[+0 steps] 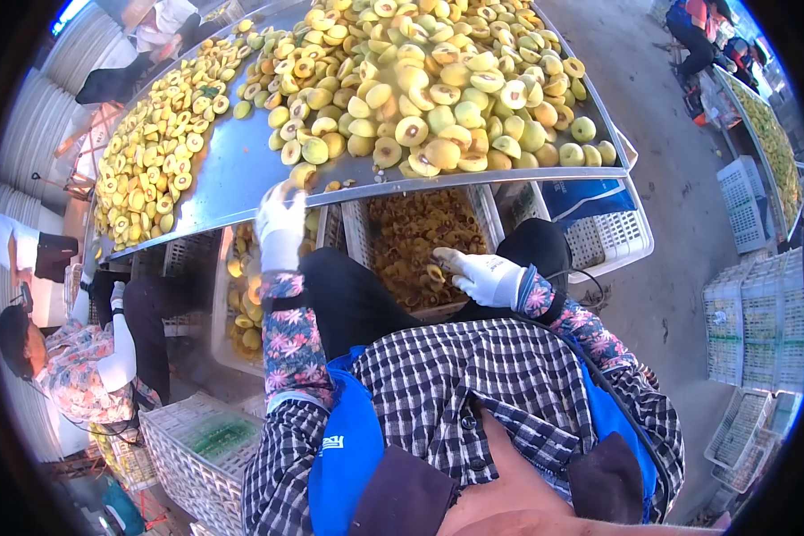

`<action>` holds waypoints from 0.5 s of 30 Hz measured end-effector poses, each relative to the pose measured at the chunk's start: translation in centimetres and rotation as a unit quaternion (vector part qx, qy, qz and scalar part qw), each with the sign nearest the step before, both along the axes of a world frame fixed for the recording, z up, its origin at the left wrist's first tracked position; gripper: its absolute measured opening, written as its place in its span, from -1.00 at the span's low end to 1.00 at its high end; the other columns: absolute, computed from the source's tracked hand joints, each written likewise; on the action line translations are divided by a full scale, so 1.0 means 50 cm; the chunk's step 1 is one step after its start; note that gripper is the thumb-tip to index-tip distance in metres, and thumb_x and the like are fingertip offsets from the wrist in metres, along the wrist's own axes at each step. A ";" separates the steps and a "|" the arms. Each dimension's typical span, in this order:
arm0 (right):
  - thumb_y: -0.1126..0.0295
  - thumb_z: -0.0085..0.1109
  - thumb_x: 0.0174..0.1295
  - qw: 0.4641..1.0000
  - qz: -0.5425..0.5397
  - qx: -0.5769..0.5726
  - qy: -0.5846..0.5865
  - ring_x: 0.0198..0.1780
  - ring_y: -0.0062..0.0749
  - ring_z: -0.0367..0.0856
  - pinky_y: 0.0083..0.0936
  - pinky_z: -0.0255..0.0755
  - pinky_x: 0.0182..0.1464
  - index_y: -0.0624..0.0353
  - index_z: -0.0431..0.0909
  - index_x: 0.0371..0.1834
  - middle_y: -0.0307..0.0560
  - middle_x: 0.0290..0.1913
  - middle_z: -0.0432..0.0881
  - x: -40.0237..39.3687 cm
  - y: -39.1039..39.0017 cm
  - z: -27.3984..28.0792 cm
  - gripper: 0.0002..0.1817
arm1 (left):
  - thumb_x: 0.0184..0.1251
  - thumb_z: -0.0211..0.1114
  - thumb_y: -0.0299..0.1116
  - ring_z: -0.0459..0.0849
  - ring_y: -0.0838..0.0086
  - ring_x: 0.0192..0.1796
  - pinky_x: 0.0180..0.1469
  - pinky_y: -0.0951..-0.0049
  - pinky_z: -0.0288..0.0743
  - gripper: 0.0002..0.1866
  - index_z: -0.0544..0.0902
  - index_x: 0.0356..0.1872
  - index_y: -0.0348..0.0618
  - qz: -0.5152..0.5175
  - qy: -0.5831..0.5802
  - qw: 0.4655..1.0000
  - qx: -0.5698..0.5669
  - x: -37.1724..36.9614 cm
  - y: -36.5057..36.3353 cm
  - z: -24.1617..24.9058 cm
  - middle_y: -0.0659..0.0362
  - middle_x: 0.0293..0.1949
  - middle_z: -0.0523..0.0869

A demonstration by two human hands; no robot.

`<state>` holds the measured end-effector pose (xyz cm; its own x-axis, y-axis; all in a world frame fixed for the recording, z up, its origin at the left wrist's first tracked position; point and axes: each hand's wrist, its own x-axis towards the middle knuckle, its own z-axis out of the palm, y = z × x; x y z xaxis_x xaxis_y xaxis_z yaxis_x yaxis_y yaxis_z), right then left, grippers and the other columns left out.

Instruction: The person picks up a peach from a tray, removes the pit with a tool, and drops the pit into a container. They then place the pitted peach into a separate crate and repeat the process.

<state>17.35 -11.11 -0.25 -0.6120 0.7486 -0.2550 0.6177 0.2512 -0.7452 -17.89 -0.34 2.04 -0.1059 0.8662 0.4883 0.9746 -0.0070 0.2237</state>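
Note:
Halved yellow-green fruit (438, 98), like apricots or small peaches, lies heaped on a sloping metal table (228, 170). My left hand (279, 223), in a white glove, is at the table's front edge. Its curled fingers are closed at a fruit half (304, 175). Lower and to the right, my right hand (489, 279), also gloved in white, is over a crate (359, 237) of brown pits and scraps (424, 223). The fingers of that hand pinch a small fruit piece (435, 272). Under my left forearm, another crate (219, 335) contains yellow fruit halves.
A co-worker (80, 357) sits at my left by the same table. White baskets (201, 438) stand behind that person. At the right are a white crate (634, 228) with a blue bag (585, 198), stacked crates (750, 308) and another fruit table (764, 134).

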 end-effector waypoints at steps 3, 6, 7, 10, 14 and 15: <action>0.37 0.06 0.18 0.992 -0.003 0.104 0.070 -0.19 0.14 0.63 -0.11 0.51 -0.16 0.16 0.25 0.34 0.28 -0.25 0.64 -0.009 0.001 -0.029 -0.41 | 0.26 0.29 -0.12 0.59 0.05 0.08 0.17 0.21 0.44 -0.54 0.60 0.02 -0.29 -0.156 -0.143 0.975 -0.073 0.070 0.091 -0.056 -0.12 -0.02 0.66; 0.39 0.11 0.15 0.998 -0.001 0.055 0.006 -0.23 0.02 0.63 -0.22 0.53 -0.18 0.11 0.25 0.37 0.17 -0.24 0.65 -0.006 -0.002 -0.028 -0.36 | 0.24 0.28 -0.10 0.51 -0.01 0.20 0.25 0.18 0.38 -0.41 0.48 0.17 -0.34 -0.193 -0.076 0.965 -0.163 0.193 0.156 -0.042 -0.21 0.13 0.56; 0.38 0.11 0.14 0.997 -0.014 0.074 0.032 -0.29 0.03 0.63 -0.19 0.52 -0.23 0.10 0.23 0.38 0.15 -0.33 0.65 -0.004 -0.006 -0.053 -0.34 | 0.24 0.28 -0.10 0.49 -0.02 0.21 0.27 0.17 0.37 -0.38 0.46 0.19 -0.37 -0.193 -0.051 0.963 -0.179 0.211 0.188 -0.069 -0.22 0.17 0.53; 0.41 0.16 0.16 0.995 -0.017 0.090 0.028 -0.32 0.04 0.63 -0.17 0.49 -0.29 0.10 0.15 0.42 0.17 -0.38 0.63 0.004 -0.009 -0.100 -0.29 | 0.03 0.43 -0.14 0.54 -0.07 0.13 0.17 0.13 0.43 -0.41 0.51 0.01 -0.34 -0.133 -0.070 0.967 -0.205 0.260 0.216 -0.093 -0.24 0.03 0.60; 0.32 0.14 0.24 0.998 -0.051 0.039 0.014 -0.29 0.07 0.64 -0.16 0.50 -0.23 0.13 0.10 0.43 0.19 -0.32 0.64 0.001 -0.017 -0.099 -0.31 | -0.03 0.47 -0.22 0.61 -0.08 0.01 0.05 0.11 0.49 -0.42 0.51 0.02 -0.30 -0.138 -0.078 0.962 -0.224 0.267 0.229 -0.099 -0.24 -0.08 0.65; 0.31 0.13 0.26 0.994 -0.077 0.056 0.044 -0.26 0.08 0.64 -0.16 0.51 -0.21 0.14 0.12 0.40 0.19 -0.30 0.64 0.003 -0.014 -0.095 -0.35 | -0.08 0.51 -0.27 0.64 -0.04 -0.02 0.06 0.12 0.49 -0.36 0.50 0.08 -0.30 -0.159 -0.112 0.960 -0.201 0.243 0.254 -0.139 -0.20 -0.09 0.66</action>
